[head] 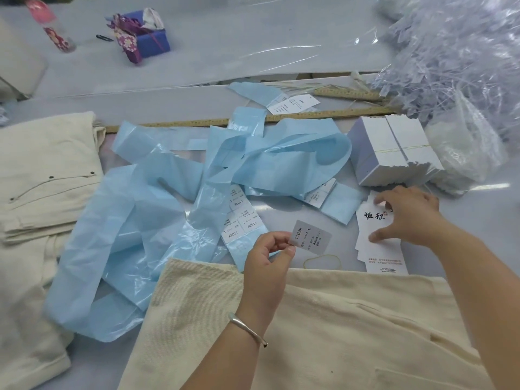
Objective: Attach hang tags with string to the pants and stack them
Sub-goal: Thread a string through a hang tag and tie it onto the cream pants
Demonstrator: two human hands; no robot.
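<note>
1. Left hand [268, 256] pinches a small grey size sticker [311, 240], printed "1103# L", by its near-left corner between thumb and forefinger and holds it just above the worktop [197, 66], beyond the near pair of pants [323, 327].
2. Right hand [408, 215] is spread over a fanned pile of white hang tags [377, 240] near the right edge of the worktop. Its fingertips and thumb press on the top tag; no finger is curled round it.
3. Step in hand, as judged: preparing a tag. The sticker appears peeled from the blue backing strips [174, 192] strewn across the middle of the worktop and looks destined for a hang tag.
4. Next move calls for:
   - separating one tag from the pile with the right hand;
   - squaring the sticker to the tag before pressing it down, since a skewed label is hard to lift again.
5. Stringing is not yet begun. No string is seen in either hand; a yellow rubber band [323, 261] lies between the tags and the pants.
6. Near pants lie flat along the near edge. A stack of cream pants [47, 175] sits at the left edge.
7. Banded blocks of spare tags [394, 153] stand beyond the right hand.
</note>
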